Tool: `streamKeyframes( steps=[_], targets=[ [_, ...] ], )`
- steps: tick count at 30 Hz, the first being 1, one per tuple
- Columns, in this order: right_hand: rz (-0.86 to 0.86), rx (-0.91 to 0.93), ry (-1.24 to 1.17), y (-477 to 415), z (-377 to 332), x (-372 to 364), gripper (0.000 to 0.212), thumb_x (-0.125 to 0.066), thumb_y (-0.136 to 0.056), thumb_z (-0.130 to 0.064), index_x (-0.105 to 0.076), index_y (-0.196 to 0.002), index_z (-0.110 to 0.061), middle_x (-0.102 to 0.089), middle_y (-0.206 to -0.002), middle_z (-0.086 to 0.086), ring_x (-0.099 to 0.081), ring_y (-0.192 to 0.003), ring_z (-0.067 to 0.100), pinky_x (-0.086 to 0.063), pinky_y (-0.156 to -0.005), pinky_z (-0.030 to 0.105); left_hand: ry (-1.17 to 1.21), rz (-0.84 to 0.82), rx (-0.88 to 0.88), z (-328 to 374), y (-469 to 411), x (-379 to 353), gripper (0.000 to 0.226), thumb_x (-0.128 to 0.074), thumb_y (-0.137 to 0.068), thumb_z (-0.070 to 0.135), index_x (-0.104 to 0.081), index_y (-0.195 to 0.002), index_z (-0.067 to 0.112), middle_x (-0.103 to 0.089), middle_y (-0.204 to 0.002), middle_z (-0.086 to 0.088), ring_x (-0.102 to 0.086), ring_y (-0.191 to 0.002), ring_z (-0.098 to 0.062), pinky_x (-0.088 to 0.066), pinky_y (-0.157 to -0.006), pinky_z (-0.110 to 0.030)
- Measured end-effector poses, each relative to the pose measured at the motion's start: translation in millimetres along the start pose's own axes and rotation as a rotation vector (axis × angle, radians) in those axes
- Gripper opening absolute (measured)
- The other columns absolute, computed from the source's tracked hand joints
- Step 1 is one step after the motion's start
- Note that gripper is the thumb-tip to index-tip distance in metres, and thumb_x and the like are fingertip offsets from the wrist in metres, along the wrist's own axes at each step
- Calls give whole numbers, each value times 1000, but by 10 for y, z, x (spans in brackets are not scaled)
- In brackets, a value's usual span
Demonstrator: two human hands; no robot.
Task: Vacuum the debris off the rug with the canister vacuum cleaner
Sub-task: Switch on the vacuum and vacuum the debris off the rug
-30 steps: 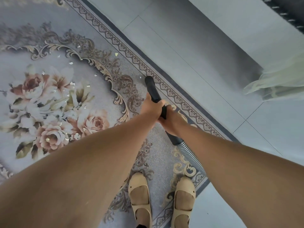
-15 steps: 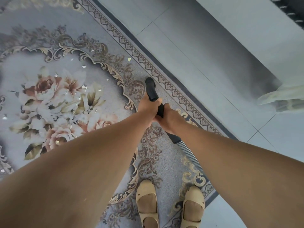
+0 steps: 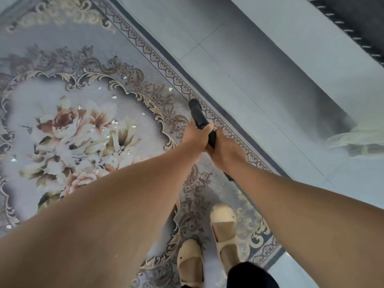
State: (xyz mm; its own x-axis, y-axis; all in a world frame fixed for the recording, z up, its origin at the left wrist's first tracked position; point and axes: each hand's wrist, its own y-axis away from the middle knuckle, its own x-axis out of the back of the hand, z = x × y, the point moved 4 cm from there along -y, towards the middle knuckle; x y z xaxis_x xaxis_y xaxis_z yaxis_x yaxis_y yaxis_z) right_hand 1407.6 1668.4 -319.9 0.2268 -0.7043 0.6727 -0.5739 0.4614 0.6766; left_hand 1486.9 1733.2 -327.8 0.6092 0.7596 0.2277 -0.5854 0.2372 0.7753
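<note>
Both hands, left (image 3: 195, 136) and right (image 3: 225, 149), fingers clenched round black vacuum wand (image 3: 198, 115) above floral rug (image 3: 145, 125) strewn with pale debris flecks (image 3: 113, 122).

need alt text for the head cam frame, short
Both hands, left hand ahead of right hand, clasp a black vacuum nozzle aimed down at a floral rug. Pale debris flecks dot the flower medallion to the left. Feet in beige shoes stand on the rug beside grey floor tiles.
</note>
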Motion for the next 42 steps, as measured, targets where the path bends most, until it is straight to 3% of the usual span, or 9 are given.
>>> streamKeyframes(
  steps=[6,9,18,22,26,29,37,40,42],
  targets=[
    [-31,46,-15,-378,-342,-26,34,-47,-96,-46,-36,-112,-18,-62,-91,10,-62,-77,31,-44,-60,36,55,94,10,128,-327,269,49,-58,-94,20,-43,-140,25,-63,-113,-7,-63,-102,-31,-56,-87,-47],
    [-32,75,-34,-569,-558,12,36,-47,-95,-48,-38,-114,-18,-62,-93,11,-62,-79,31,-44,-60,35,36,136,-8,250,-502,438,45,-57,-94,22,-45,-138,22,-62,-107,-5,-63,-102,-30,-55,-87,-46],
    [-61,100,-103,-1016,-965,55,39,-47,-94,-48,-40,-116,-16,-62,-98,11,-62,-81,32,-44,-61,37,6,209,-17,507,-902,711,44,-56,-95,23,-47,-138,21,-62,-120,-8,-60,-101,-28,-55,-88,-44],
    [-40,88,-98,-911,-810,101,36,-46,-96,-47,-39,-113,-17,-63,-94,8,-61,-75,29,-42,-58,34,60,186,6,471,-817,584,43,-58,-94,22,-49,-135,23,-62,-113,-5,-62,-104,-30,-56,-87,-47],
    [5,23,-118,-755,-619,160,33,-45,-97,-45,-39,-116,-18,-63,-91,7,-62,-73,28,-42,-54,33,19,115,-20,484,-711,384,53,-58,-94,25,-41,-145,25,-59,-110,-2,-59,-94,-22,-54,-82,-35],
    [41,-41,-160,-610,-385,230,31,-43,-98,-42,-39,-117,-18,-62,-90,7,-63,-72,28,-42,-51,32,-18,21,-6,521,-574,145,58,-59,-94,28,-37,-148,27,-62,-118,-7,-62,-100,-28,-57,-80,-37],
    [102,-200,-279,-281,190,119,26,-43,-97,-43,-37,-105,-19,-64,-90,10,-68,-74,32,-58,-67,47,-148,-156,49,348,-312,-386,70,-59,-94,36,-22,-153,31,-55,-135,-10,-58,-113,-33,-56,-86,-40],
    [90,-183,-302,-236,226,36,23,-45,-96,-41,-36,-102,-21,-65,-88,9,-69,-72,32,-59,-67,48,-159,-120,35,258,-265,-394,70,-58,-95,34,-20,-154,30,-52,-139,-11,-56,-118,-32,-54,-92,-45],
    [56,-154,-306,-216,124,-27,20,-46,-95,-38,-36,-101,-21,-65,-88,9,-68,-74,33,-59,-68,49,-176,-78,17,198,-256,-268,68,-55,-96,33,-19,-154,28,-52,-140,-10,-57,-117,-31,-54,-87,-38]
  ],
)
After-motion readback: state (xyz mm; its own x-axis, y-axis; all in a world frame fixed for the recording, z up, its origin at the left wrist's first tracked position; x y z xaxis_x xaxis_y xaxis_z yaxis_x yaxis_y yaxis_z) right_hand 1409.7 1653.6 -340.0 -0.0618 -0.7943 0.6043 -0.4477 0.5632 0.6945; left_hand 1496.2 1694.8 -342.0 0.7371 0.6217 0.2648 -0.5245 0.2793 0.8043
